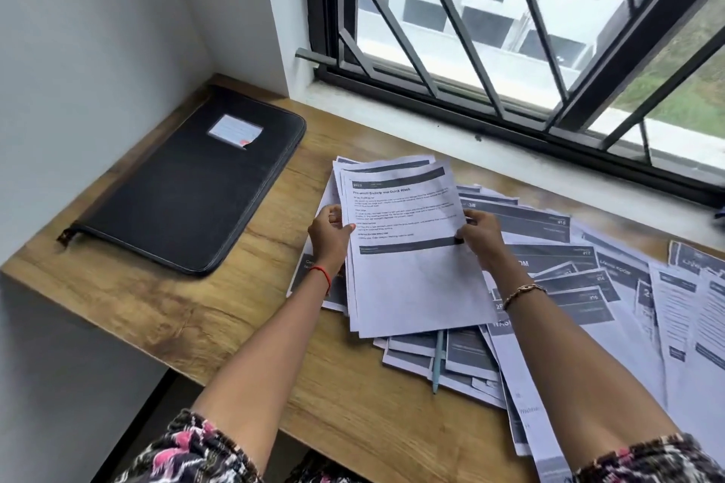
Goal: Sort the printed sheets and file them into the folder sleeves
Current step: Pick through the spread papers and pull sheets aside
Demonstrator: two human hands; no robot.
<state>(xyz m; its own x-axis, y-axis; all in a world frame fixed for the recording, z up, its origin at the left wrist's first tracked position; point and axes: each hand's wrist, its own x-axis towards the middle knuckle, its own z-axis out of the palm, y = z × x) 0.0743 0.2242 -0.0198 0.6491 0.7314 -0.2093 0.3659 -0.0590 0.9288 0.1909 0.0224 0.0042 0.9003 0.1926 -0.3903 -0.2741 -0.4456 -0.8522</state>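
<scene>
The left hand (329, 231) and right hand (480, 235) each pinch a side edge of the held stack (408, 247), over scattered sheets (549, 247) spreading rightward. Left of the grip lies bare desk (196, 306), then the closed folder (188, 184); a pen (437, 361) pokes out below.

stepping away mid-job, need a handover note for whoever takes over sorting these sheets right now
Left hand grips the left edge of the held stack of printed sheets; right hand pinches its right edge.
Black zip folder lies closed at the left of the wooden desk, apart from the papers.
Loose sheets are fanned over the desk's right side, with a pale blue pen among them.
Done: a small stack gathered.
Left: sort the rest, open the folder, file into the sleeves.
</scene>
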